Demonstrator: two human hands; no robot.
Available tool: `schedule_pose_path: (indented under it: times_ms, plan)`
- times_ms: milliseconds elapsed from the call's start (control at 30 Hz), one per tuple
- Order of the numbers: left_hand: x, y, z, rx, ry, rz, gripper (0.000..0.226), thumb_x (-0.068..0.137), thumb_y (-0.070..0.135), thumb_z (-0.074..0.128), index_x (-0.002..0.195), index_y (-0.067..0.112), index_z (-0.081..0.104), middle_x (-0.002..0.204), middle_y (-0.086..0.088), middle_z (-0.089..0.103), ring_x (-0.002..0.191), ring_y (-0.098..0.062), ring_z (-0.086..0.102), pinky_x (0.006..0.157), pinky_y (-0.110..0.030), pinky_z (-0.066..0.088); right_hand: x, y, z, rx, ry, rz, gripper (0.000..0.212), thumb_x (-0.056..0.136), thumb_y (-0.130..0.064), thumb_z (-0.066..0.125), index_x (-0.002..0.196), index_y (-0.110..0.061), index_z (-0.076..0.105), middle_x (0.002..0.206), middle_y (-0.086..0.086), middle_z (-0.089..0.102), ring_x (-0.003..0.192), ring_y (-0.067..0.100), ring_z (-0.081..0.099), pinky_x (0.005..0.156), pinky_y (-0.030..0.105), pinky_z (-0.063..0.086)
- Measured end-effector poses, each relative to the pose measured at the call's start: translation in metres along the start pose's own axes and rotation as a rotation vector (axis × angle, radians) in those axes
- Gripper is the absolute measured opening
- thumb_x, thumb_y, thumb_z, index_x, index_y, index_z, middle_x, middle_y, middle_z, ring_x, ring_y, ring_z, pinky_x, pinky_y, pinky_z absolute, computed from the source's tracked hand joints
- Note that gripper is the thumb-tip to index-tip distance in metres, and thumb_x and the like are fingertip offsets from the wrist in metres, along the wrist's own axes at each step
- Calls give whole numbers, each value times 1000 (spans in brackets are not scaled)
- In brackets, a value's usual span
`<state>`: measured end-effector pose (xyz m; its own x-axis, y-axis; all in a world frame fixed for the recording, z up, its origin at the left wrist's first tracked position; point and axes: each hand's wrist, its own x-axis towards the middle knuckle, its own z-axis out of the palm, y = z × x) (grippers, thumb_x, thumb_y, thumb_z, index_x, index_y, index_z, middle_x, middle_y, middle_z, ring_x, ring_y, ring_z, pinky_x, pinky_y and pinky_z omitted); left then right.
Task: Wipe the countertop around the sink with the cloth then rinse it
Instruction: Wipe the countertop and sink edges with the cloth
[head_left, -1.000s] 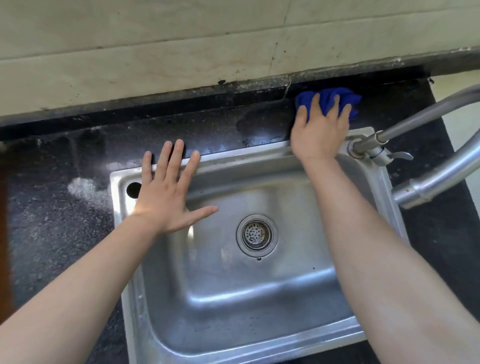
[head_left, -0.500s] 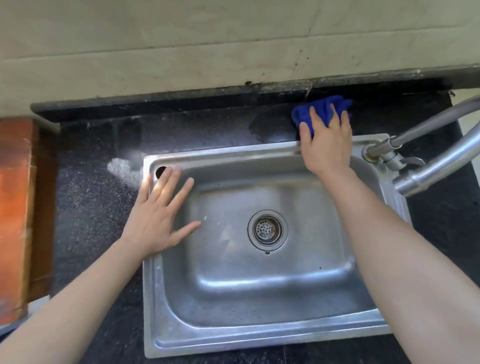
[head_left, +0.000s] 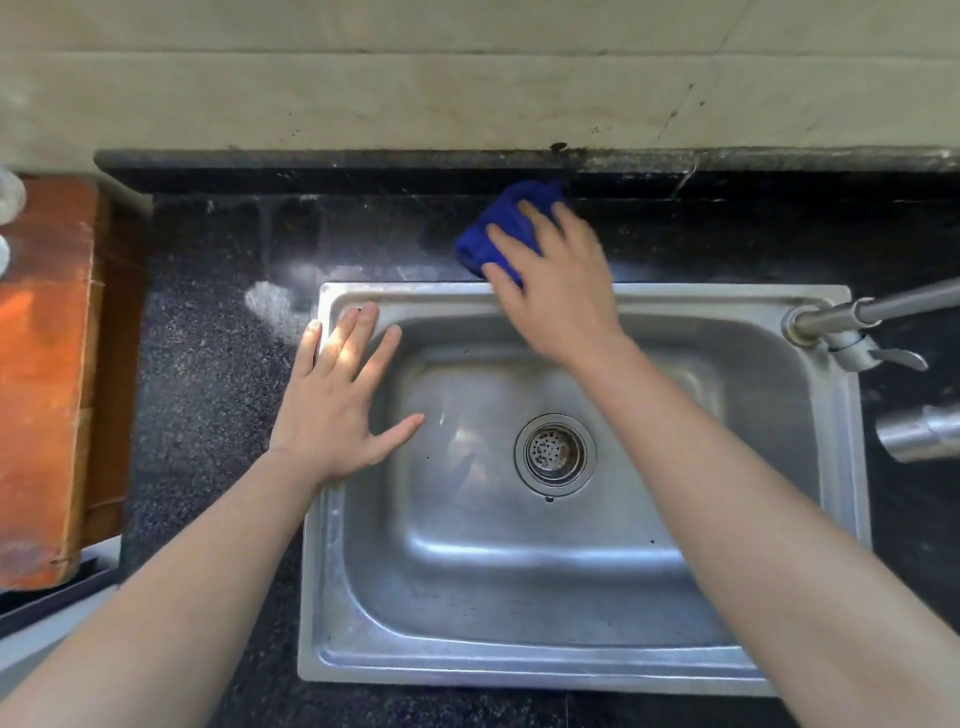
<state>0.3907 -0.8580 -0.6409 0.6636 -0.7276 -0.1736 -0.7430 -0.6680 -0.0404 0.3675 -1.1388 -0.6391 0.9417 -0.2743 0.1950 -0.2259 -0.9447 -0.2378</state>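
A blue cloth (head_left: 496, 228) lies bunched on the black speckled countertop (head_left: 208, 374) just behind the back rim of the steel sink (head_left: 571, 670). My right hand (head_left: 558, 283) presses flat on the cloth, fingers spread over it, and looks blurred. My left hand (head_left: 337, 397) rests open on the sink's left rim, fingers apart, with nothing in it. A pale dusty smear (head_left: 270, 306) marks the counter near the sink's back left corner.
A steel faucet (head_left: 852, 332) with its lever stands at the sink's back right corner, its spout reaching out of frame to the right. The drain strainer (head_left: 555, 453) sits mid-basin. An orange-brown wooden board (head_left: 47, 374) lies left of the counter. A tiled wall runs behind.
My right hand has slid the cloth leftward along the counter behind the sink, away from the faucet. The view has shifted, showing the wooden board at the left. My left hand stays at the rim.
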Motion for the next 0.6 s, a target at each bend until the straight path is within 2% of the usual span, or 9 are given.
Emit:
schedule_pose_path:
  times_ms: [133, 267, 333, 433, 533, 600]
  plan:
    - [1, 0, 1, -6, 11, -3, 97, 83, 75, 40, 156, 13, 28, 165, -16, 13, 152, -32, 15, 122, -56, 9, -28, 55, -19, -36, 19, 132, 42, 97, -45, 53, 129, -23, 68, 141, 11, 59, 134, 46, 46, 111, 54, 38]
    - [1, -1, 1, -7, 2, -3, 96, 83, 75, 41, 156, 13, 28, 165, -16, 12, 152, -33, 16, 121, -57, 11, -22, 13, -3, 1, 59, 431, 45, 98, -40, 49, 134, -17, 64, 146, 18, 52, 138, 51, 38, 116, 55, 29]
    - [1, 0, 0, -19, 6, -2, 97, 83, 74, 43, 156, 13, 29, 165, -16, 13, 152, -32, 16, 121, -57, 11, -14, -28, 6, 42, 25, 374, 46, 98, -40, 46, 135, -19, 63, 148, 18, 50, 138, 52, 37, 116, 55, 26]
    - [1, 1, -2, -17, 5, -2, 97, 83, 74, 44, 155, 11, 30, 165, -16, 15, 152, -32, 16, 121, -58, 12, -4, -60, 13, 85, -54, 160, 46, 97, -40, 46, 133, -20, 64, 147, 17, 51, 136, 51, 39, 114, 54, 27]
    - [1, 2, -4, -2, -13, -7, 96, 83, 74, 41, 155, 10, 31, 164, -17, 16, 152, -33, 17, 121, -59, 12, -6, -30, 5, 61, -91, 3, 45, 97, -44, 48, 131, -21, 66, 145, 14, 55, 134, 46, 44, 114, 52, 28]
    - [2, 3, -5, 1, -17, -7, 97, 83, 74, 41, 154, 9, 33, 164, -18, 17, 151, -34, 18, 120, -59, 13, -18, 18, -8, 13, -64, 79, 47, 97, -49, 47, 132, -24, 66, 146, 13, 54, 136, 44, 44, 116, 52, 28]
